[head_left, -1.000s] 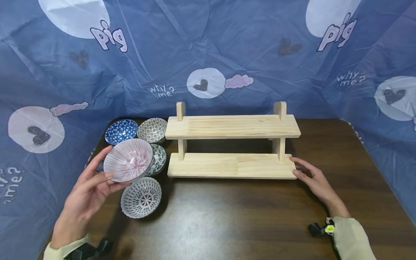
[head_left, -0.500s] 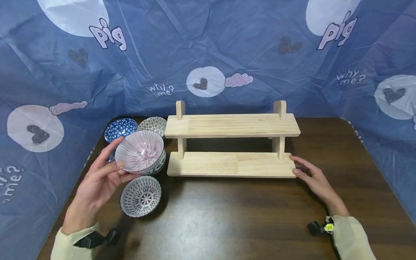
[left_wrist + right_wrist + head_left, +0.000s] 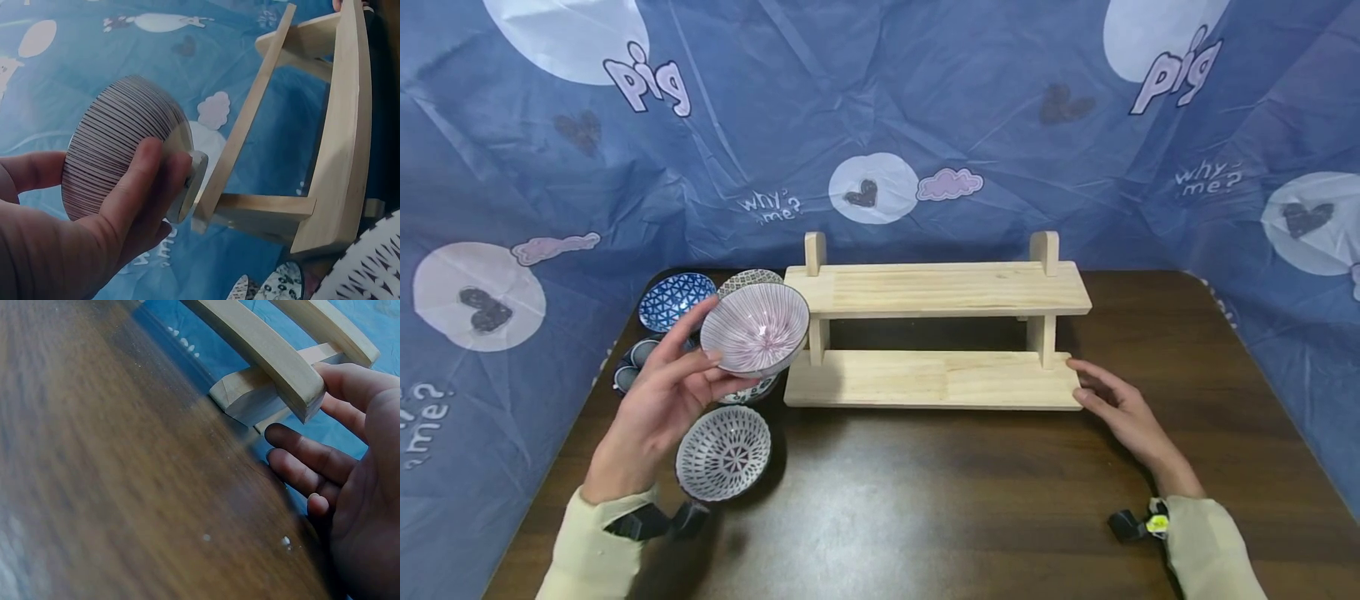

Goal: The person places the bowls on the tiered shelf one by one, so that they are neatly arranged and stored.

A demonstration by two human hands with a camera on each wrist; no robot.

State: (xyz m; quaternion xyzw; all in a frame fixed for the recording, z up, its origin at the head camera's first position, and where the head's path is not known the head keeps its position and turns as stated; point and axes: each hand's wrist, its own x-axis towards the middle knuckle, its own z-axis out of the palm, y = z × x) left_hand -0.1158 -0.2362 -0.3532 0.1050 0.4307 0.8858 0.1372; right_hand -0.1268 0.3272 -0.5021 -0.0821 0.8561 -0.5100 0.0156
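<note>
My left hand [image 3: 658, 408] holds a striped bowl [image 3: 756, 327], pinkish-purple inside, by its side between thumb and fingers. The bowl is raised and tilted, its inside facing the head camera, near the left end of a two-tier wooden shelf [image 3: 936, 379]. In the left wrist view, the bowl's lined outside [image 3: 119, 140] and foot show past the fingers. My right hand [image 3: 1123, 417] grips the right end of the lower board with thumb and forefinger. In the right wrist view, the other fingers [image 3: 306, 456] hang curled below the board end [image 3: 303, 397].
A grey-white patterned bowl [image 3: 724, 454] stands in front on the brown table [image 3: 925, 500]. Behind are a blue bowl [image 3: 676, 300], a checked bowl [image 3: 748, 279] and a partly hidden green-patterned bowl [image 3: 748, 392]. Dark cups [image 3: 642, 354] sit left of my hand. Blue cloth [image 3: 1000, 125] hangs behind.
My left hand has carried the striped bowl rightward and a little farther back, towards the shelf's left end. The dark cups have come into view behind it. My right hand stays put.
</note>
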